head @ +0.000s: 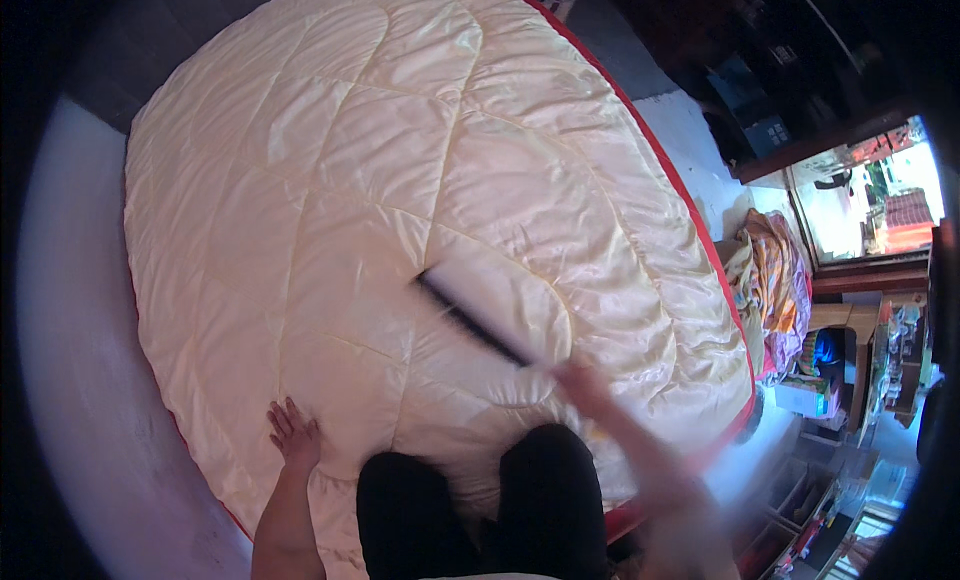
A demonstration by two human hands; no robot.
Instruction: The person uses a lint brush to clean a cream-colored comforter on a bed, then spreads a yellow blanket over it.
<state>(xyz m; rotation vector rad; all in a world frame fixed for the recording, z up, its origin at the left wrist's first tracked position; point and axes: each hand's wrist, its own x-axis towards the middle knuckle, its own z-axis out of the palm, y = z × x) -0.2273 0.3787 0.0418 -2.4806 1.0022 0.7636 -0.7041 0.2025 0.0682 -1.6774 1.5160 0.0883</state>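
Observation:
A cream satin quilt (360, 242) with stitched seams and a red edge spreads over the bed before me. My left hand (296, 436) rests on the quilt at the lower left, palm down with fingers apart. Motion blurs my right hand (583, 385), which grips the end of a long brush (480, 317). The brush has a pale back and a dark strip of bristles along one side. It lies over the middle of the quilt, and the blur hides whether the bristles touch the cloth. My knees (551, 467) in dark trousers press on the quilt between my hands.
A pale wall (75, 340) runs along the left side of the bed. To the right are heaped fabrics (776, 272), a wooden stool (844, 313), a small box (806, 398) and a bright doorway or window opening (870, 205). Dark furniture fills the upper right.

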